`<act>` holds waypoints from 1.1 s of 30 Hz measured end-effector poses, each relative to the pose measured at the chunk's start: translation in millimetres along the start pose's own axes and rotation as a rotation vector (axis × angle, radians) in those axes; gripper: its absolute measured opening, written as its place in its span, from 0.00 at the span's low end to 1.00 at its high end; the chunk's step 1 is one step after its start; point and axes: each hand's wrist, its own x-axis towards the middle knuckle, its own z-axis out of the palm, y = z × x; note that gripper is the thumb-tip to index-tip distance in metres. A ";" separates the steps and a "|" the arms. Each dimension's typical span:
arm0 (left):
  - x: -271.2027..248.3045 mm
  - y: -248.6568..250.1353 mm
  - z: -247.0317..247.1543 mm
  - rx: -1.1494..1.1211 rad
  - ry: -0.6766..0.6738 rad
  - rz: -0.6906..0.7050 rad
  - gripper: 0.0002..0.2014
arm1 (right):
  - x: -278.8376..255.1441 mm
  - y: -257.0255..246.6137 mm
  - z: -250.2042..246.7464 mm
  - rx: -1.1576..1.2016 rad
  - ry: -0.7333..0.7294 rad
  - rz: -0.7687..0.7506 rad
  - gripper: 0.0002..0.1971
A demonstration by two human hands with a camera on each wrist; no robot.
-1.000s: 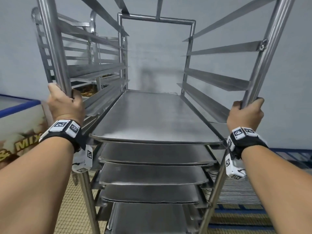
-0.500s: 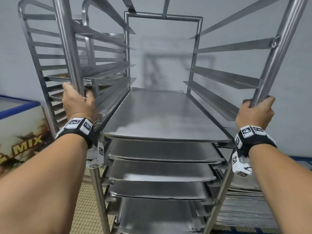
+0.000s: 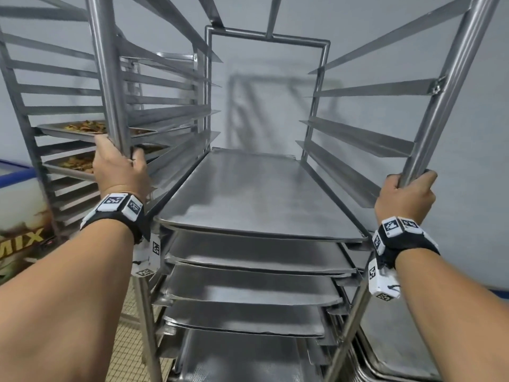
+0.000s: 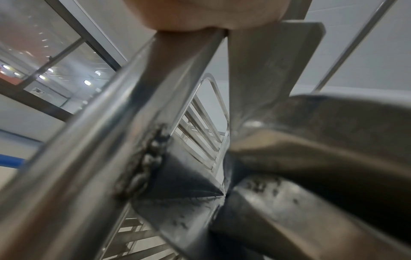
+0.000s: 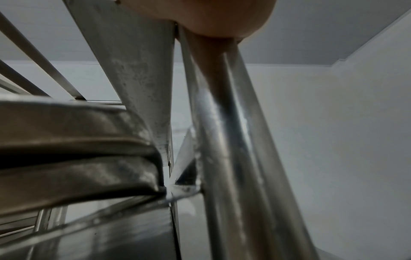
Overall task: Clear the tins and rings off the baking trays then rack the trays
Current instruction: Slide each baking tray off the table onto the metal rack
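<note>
With the left hand (image 3: 117, 169) and right hand (image 3: 405, 198) each wrapped tight round a front post of the rack (image 3: 110, 78), the bare trays (image 3: 256, 197) on its runners could slide forward if it is jolted.

We see a plain pale grey wall (image 3: 275, 111) behind everything, with a soft shadow on it. The floor (image 3: 129, 351) has small beige tiles. At the left stands a chest with a blue rim (image 3: 16, 168) and printed letters. The left wrist view shows a dark-framed window (image 4: 51, 58) with round lights behind.
</note>
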 end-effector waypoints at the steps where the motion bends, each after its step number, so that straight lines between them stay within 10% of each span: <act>1: 3.2 -1.0 10.5 -0.001 0.003 0.002 0.16 | 4.1 3.9 9.5 -0.003 0.001 0.000 0.13; 33: 133.7 -52.7 291.6 -0.061 -0.038 0.006 0.12 | 77.5 68.0 252.9 -0.085 0.030 0.001 0.14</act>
